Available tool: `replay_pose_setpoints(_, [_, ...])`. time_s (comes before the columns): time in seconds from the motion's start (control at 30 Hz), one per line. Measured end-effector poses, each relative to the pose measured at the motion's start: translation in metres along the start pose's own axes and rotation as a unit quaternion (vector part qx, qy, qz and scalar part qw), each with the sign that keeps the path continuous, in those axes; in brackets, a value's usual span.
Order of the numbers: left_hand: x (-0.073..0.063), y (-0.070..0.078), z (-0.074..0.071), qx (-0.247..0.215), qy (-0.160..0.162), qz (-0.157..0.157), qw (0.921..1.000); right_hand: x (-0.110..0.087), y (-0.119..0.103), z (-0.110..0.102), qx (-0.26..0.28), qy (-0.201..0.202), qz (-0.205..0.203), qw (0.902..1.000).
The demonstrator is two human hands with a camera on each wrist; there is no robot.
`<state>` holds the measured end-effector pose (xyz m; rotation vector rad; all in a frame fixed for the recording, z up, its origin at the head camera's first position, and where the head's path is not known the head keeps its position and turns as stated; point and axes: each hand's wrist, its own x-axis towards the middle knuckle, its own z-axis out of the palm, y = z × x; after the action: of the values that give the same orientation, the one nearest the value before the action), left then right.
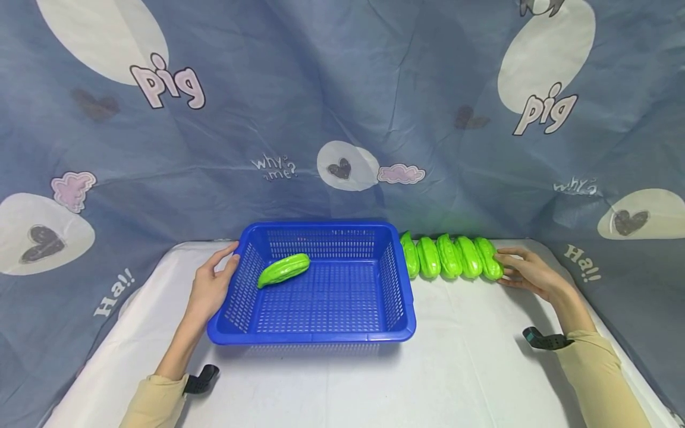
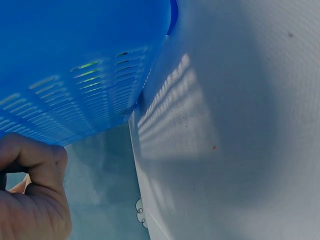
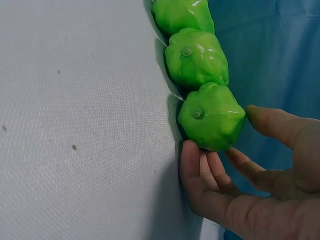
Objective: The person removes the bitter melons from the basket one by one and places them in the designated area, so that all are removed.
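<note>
A blue plastic basket [image 1: 312,337] stands on the white table, its slotted walls flaring up to a wide rim. My left hand [image 1: 209,288] grips the basket's left rim. In the left wrist view its curled fingers [image 2: 35,160] are at the slotted wall. One glossy green bitter melon [image 1: 283,270] lies tilted inside, toward the left. To the right of the basket, several more bitter melons [image 1: 449,255] stand side by side in a row. My right hand [image 1: 527,272] holds the rightmost bitter melon [image 3: 212,117], thumb on one side and fingers curled under the other.
A blue-grey printed cloth [image 1: 342,107] hangs behind the table and round its sides. The row of melons sits close to the table's back edge. White tabletop [image 1: 444,356] extends in front of the basket and the row. A black wrist strap [image 1: 546,340] is on each arm.
</note>
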<state>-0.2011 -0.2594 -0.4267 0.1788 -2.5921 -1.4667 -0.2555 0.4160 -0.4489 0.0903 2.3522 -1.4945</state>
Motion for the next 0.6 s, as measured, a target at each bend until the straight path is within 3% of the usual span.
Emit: replay_pose_setpoints(0.6, [0.0013,-0.0018,0.0001,-0.005,-0.002,-0.001,1.0000,-0.0020,-0.0004,0.0033,-0.018,0.018,-0.002,0.9997])
